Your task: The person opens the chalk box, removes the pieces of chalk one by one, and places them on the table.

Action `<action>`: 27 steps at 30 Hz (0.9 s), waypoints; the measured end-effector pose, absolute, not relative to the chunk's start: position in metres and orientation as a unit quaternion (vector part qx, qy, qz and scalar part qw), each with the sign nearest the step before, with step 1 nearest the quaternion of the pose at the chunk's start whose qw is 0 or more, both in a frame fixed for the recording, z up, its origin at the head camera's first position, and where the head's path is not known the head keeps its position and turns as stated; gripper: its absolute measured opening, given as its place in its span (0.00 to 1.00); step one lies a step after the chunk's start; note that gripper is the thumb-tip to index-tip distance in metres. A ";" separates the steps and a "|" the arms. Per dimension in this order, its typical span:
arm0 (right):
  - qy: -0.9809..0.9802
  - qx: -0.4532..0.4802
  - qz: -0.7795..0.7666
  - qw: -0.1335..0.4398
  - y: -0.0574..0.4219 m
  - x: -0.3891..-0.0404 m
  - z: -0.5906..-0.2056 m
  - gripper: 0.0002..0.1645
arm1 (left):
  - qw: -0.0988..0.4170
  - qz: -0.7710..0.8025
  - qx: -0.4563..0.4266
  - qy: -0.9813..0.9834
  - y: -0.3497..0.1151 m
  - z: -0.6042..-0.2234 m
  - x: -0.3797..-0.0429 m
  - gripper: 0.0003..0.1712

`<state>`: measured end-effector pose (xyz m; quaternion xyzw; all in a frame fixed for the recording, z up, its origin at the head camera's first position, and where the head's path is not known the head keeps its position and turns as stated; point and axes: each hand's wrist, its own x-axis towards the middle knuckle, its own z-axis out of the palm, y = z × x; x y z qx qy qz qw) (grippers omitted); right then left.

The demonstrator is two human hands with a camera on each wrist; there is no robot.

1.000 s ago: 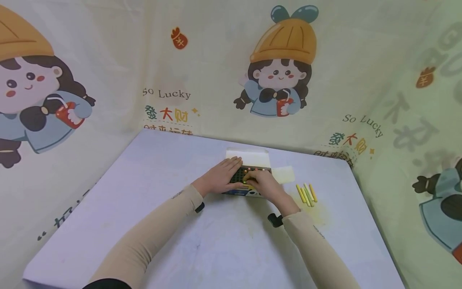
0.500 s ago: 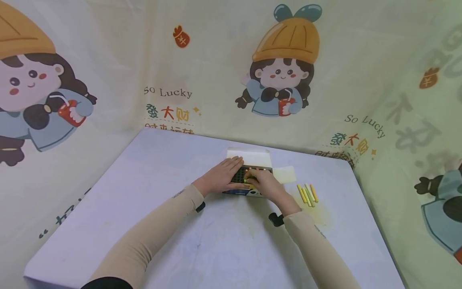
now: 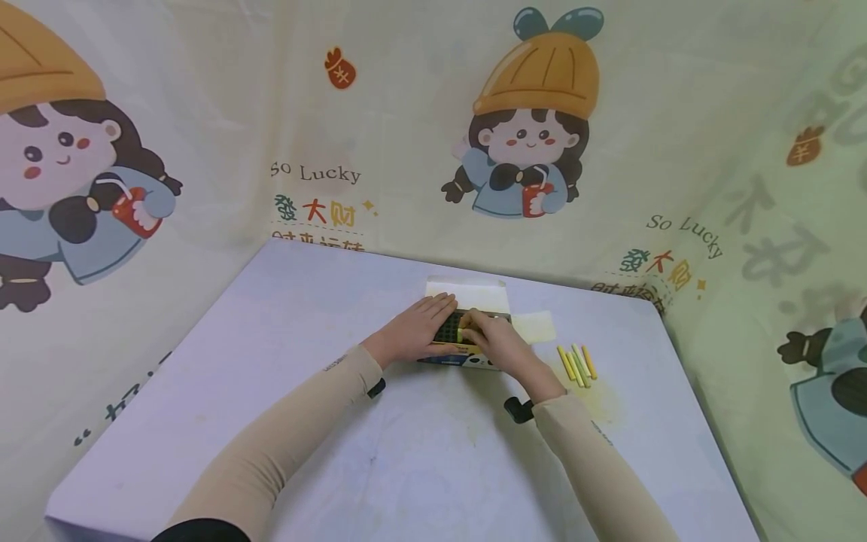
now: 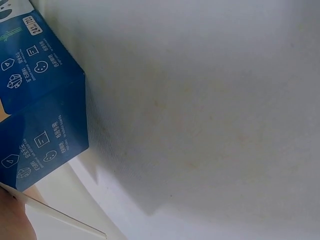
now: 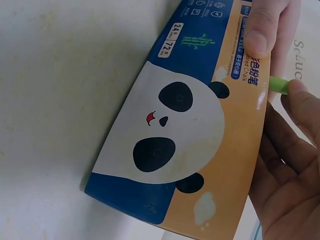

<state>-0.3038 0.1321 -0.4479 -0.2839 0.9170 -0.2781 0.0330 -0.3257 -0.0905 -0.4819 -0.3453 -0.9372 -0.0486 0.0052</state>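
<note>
An upright box of coloured chalk (image 3: 455, 359), blue and orange with a panda face, is open at the top on the table. My left hand (image 3: 415, 331) holds its left end, fingers laid toward the back and thumb along the front. In the right wrist view that thumb presses near the box's top edge. My right hand (image 3: 500, 342) pinches a light green chalk stick (image 5: 278, 85) at the box's open top. The stick's lower part is hidden behind the front panel. Dark holes of the insert (image 3: 447, 328) show between the hands.
Several loose yellow, green and orange chalk sticks (image 3: 577, 366) lie right of the box. A white lid flap (image 3: 469, 292) stands open behind it, and a side flap (image 3: 533, 327) sticks out right. A printed cloth (image 3: 406, 135) hangs behind the white table (image 3: 325, 467).
The right hand's fingers have shifted slightly up and back over the box, and more of the green chalk stick shows below them. The left hand and the loose sticks have stayed put.
</note>
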 end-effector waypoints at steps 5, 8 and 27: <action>0.912 -0.264 -0.306 0.066 0.135 -0.306 -0.450 0.13 | 0.004 -0.048 -0.345 -0.937 -0.091 -0.483 -0.326 0.56; 0.911 -0.262 -0.308 0.081 0.137 -0.307 -0.450 0.14 | 0.006 -0.047 -0.345 -0.937 -0.090 -0.482 -0.326 0.56; 0.907 -0.270 -0.316 0.065 0.136 -0.305 -0.450 0.11 | 0.010 -0.042 -0.347 -0.937 -0.091 -0.484 -0.329 0.56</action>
